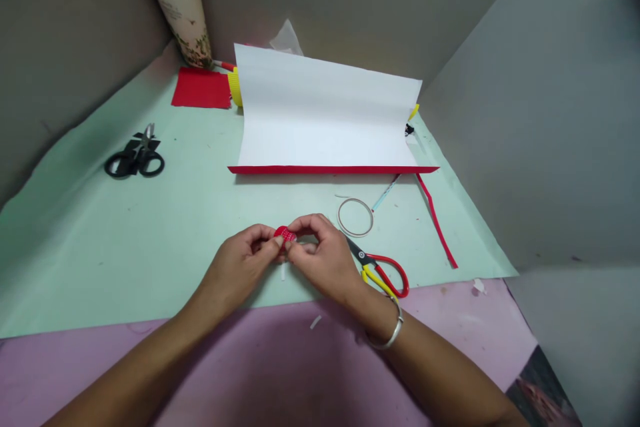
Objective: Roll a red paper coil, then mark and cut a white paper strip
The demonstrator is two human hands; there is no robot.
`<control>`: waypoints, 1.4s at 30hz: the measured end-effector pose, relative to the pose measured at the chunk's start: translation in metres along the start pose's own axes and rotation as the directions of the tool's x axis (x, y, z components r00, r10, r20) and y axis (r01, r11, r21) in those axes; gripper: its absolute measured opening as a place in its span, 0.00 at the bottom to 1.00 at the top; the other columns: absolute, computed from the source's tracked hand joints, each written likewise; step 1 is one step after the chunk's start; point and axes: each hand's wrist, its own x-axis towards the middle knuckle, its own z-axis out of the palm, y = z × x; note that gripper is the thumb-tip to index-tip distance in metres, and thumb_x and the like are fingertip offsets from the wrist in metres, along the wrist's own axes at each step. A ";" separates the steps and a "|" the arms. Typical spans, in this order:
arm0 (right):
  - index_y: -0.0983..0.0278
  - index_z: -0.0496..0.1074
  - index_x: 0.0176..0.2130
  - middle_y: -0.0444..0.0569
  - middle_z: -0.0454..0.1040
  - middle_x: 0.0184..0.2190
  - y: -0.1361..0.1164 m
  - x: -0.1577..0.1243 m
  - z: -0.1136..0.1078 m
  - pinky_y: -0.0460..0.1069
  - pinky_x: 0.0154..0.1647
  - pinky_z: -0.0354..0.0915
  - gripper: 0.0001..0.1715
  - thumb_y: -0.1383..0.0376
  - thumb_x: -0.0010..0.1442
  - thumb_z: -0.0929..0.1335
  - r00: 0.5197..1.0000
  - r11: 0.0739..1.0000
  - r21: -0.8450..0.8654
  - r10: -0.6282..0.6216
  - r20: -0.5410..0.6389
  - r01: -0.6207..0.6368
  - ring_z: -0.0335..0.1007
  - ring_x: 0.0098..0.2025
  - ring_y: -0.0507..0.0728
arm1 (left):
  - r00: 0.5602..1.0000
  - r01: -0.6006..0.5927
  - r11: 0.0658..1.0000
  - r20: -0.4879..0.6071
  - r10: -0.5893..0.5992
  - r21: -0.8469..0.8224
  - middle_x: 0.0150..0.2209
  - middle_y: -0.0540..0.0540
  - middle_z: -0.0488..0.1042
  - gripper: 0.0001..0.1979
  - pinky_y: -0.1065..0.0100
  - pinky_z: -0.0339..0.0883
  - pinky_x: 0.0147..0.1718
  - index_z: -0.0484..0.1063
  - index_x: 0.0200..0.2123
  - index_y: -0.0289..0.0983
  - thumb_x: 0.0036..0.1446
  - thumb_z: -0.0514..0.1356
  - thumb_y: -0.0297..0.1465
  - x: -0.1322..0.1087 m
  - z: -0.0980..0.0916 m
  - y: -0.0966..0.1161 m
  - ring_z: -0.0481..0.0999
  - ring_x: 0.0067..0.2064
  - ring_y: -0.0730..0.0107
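A small red piece with white dots [285, 234] is pinched between my two hands, low over the pale green sheet; its exact kind is too small to tell. My left hand [243, 255] grips its left side with thumb and forefinger. On its right side, the thumb and fingers of my right hand [323, 252] press together on it. Scissors with red and yellow handles [393, 273] lie beside my right wrist, their blades partly hidden by the hand. Just beyond that hand rests a thin ring [355, 217]. A small white strip [283, 271] lies below the fingers.
A large white sheet with a red folded edge [325, 113] stands curved at the back. Black-handled scissors [135, 161] lie at left, red cloth [201, 88] and a lidded cup [180, 10] behind them. A red strip [440, 230] lies at right. Grey walls [545, 113] enclose the table.
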 end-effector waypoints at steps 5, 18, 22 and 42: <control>0.61 0.73 0.37 0.46 0.73 0.40 -0.003 -0.001 0.001 0.47 0.35 0.75 0.09 0.68 0.51 0.70 0.999 0.999 -0.029 -0.026 -0.022 0.025 0.74 0.39 0.53 | 1.000 0.009 1.000 -0.003 -0.009 0.024 0.27 0.50 0.76 0.15 0.67 0.64 0.30 0.74 0.29 0.40 0.55 0.60 0.46 -0.002 0.001 -0.001 0.72 0.30 0.65; 0.61 0.74 0.37 0.46 0.73 0.40 -0.003 -0.001 0.002 0.46 0.36 0.75 0.10 0.67 0.50 0.70 0.998 0.999 -0.031 -0.039 -0.049 0.037 0.75 0.38 0.53 | 0.999 -0.005 0.999 -0.036 0.007 0.040 0.26 0.52 0.74 0.16 0.68 0.62 0.29 0.74 0.34 0.39 0.55 0.59 0.47 -0.005 0.005 -0.004 0.71 0.29 0.66; 0.61 0.74 0.37 0.45 0.73 0.40 -0.003 -0.002 0.003 0.47 0.35 0.75 0.10 0.67 0.50 0.70 0.997 0.998 -0.039 -0.047 -0.059 0.045 0.74 0.37 0.53 | 0.999 -0.018 0.999 -0.039 0.020 0.050 0.27 0.52 0.74 0.16 0.67 0.62 0.30 0.74 0.34 0.39 0.55 0.59 0.47 -0.005 0.005 -0.004 0.71 0.29 0.66; 0.61 0.74 0.37 0.45 0.74 0.40 -0.001 -0.002 0.003 0.45 0.33 0.74 0.10 0.66 0.50 0.70 0.998 0.999 -0.046 -0.032 -0.056 0.030 0.73 0.34 0.51 | 1.000 -0.026 0.998 -0.015 0.027 0.056 0.29 0.51 0.74 0.15 0.66 0.63 0.32 0.74 0.34 0.40 0.57 0.58 0.46 -0.005 0.004 -0.004 0.71 0.32 0.64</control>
